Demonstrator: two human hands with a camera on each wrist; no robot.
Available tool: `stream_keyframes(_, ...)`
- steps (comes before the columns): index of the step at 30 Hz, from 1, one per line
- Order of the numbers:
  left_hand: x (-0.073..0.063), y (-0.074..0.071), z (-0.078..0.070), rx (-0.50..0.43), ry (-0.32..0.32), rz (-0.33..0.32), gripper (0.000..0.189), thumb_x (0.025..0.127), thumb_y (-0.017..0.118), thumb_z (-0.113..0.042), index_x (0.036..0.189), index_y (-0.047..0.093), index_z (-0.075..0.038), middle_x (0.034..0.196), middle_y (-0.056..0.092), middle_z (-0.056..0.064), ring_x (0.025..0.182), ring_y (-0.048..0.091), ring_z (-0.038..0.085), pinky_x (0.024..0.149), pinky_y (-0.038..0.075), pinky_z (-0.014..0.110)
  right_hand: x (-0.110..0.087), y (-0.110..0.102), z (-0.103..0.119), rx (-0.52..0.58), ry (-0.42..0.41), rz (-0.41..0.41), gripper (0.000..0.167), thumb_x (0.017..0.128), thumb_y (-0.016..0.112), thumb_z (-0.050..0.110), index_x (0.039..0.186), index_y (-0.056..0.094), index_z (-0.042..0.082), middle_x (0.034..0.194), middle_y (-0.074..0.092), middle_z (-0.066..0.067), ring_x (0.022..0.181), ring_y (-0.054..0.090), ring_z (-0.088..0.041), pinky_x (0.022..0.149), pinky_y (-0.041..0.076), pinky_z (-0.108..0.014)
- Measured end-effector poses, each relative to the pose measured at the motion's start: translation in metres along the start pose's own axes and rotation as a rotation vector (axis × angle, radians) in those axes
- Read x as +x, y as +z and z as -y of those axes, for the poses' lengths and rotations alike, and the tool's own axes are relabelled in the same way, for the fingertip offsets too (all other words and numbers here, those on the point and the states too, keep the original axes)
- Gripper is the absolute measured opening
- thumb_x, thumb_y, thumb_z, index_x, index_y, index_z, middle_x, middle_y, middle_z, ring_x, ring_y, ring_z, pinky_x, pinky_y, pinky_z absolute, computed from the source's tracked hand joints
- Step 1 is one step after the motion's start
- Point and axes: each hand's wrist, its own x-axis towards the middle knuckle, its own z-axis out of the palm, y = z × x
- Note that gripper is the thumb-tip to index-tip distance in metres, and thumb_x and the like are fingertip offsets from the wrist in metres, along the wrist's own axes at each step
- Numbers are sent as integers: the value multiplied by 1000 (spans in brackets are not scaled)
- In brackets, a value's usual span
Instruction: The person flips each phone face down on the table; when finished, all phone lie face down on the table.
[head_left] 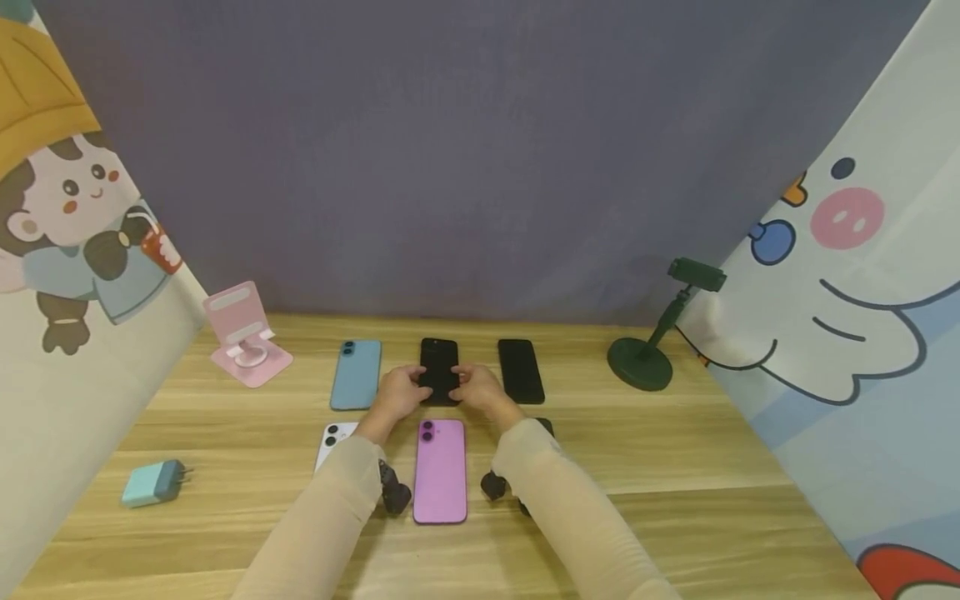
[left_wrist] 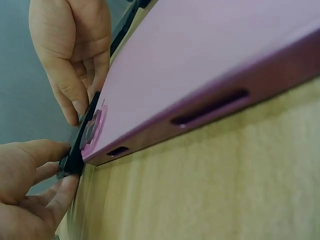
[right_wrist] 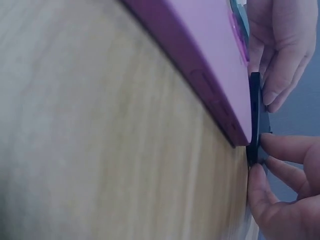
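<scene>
A black phone [head_left: 439, 357] lies at the middle of the back row, its camera side up. My left hand [head_left: 400, 392] grips its left edge with thumb and fingers, and my right hand [head_left: 480, 388] pinches the right edge. In the left wrist view, the left hand [left_wrist: 35, 185] has fingertips on the phone's upper and lower faces near a corner. The right wrist view shows the right hand [right_wrist: 292, 187] holding the opposite edge. Just in front, between the forearms, lies a pink phone [head_left: 440, 475], touched by neither hand.
A blue phone [head_left: 356, 375] and another black phone [head_left: 521, 371] flank the held one. A white phone [head_left: 330, 437] and a dark phone [head_left: 546, 426] are partly under the sleeves. Around them are a pink stand [head_left: 240, 321], a green stand [head_left: 641, 362] and a charger plug [head_left: 152, 483].
</scene>
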Motion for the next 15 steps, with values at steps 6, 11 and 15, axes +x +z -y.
stream_keyframes(6,0,3,2,5,5,12,47,87,72,-10,129,58,5,122,61,24,109,59,36,92,49,46,-2,0,2,-31,16,-10,51,82,73,-3,131,60,3,120,60,-21,114,54,-34,93,48,-40)
stream_keyframes(11,1,2,3,46,36,11,47,85,73,-10,127,60,6,111,58,23,99,60,34,88,50,46,-3,-1,4,-55,23,-22,50,82,73,-3,130,62,3,118,61,-20,113,55,-34,93,48,-41)
stream_keyframes(15,0,0,1,50,42,17,45,86,72,-9,126,60,8,109,56,23,98,58,34,88,50,46,-4,-5,4,-75,17,18,49,84,72,1,131,60,3,120,60,-21,112,56,-32,91,49,-39)
